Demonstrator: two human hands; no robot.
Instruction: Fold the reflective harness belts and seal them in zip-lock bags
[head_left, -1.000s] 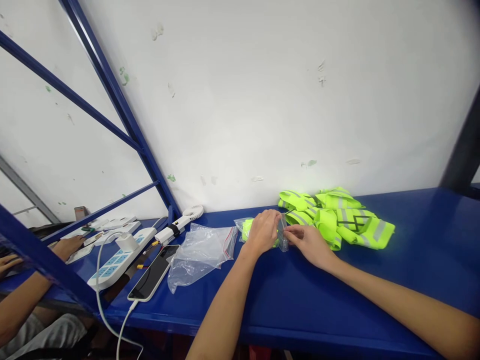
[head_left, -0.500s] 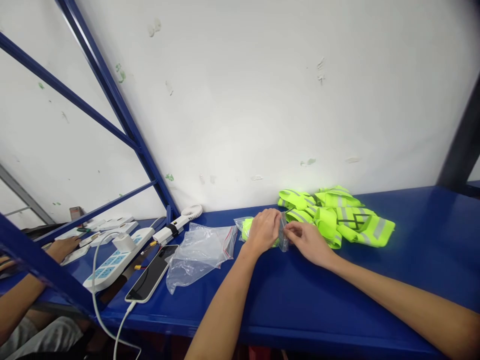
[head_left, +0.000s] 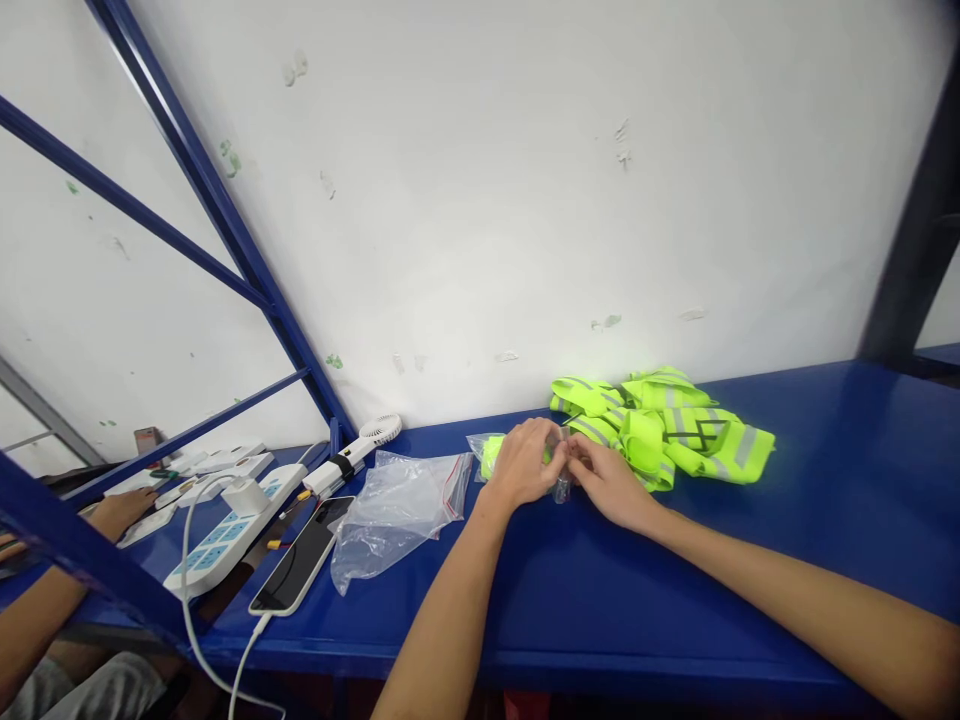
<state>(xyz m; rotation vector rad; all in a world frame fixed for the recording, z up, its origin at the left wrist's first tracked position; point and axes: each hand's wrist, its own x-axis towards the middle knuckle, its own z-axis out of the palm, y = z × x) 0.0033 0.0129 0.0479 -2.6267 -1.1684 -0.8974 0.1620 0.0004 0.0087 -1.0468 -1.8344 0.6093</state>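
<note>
My left hand (head_left: 521, 462) rests over a small clear zip bag (head_left: 487, 456) holding a folded neon-yellow reflective band, its fingers curled on the bag. My right hand (head_left: 609, 478) pinches the bag's open end right beside the left hand's fingertips. Both hands sit on the blue shelf (head_left: 675, 590) near the wall. Just behind and to the right of them lies a pile of neon-yellow reflective bands (head_left: 667, 428) with grey stripes.
A heap of empty clear zip bags (head_left: 397, 510) lies left of my hands. Further left are a phone on a white cable (head_left: 300, 557), a white hand fan (head_left: 358, 447), a power strip (head_left: 217, 525) and another person's hand (head_left: 120, 508). Blue frame bars (head_left: 225, 215) cross at left.
My hands have drawn closer together on the bag, the right fingers now meeting the left at its open end. The view shifted slightly rightward.
</note>
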